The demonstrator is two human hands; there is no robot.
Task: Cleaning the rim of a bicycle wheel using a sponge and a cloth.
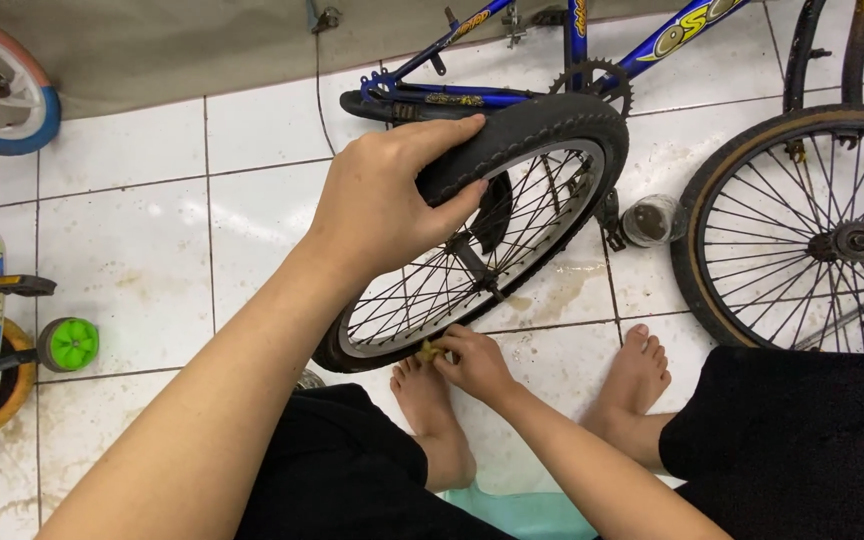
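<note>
Left hand (392,200) grips the black tyre at the top of a small spoked bicycle wheel (472,250), fingers wrapped over the tread, thumb on the sidewall. The wheel stands upright on the white tiled floor (132,250), centre of the scene, just beyond the person's bare feet. Right hand (472,360) is at the wheel's near lower rim, pinching a small yellowish object (430,351); what it is can't be told. Blue bike frame (512,60) lies far behind. Larger wheel (802,230) on the right, small jar (650,220) between the wheels.
</note>
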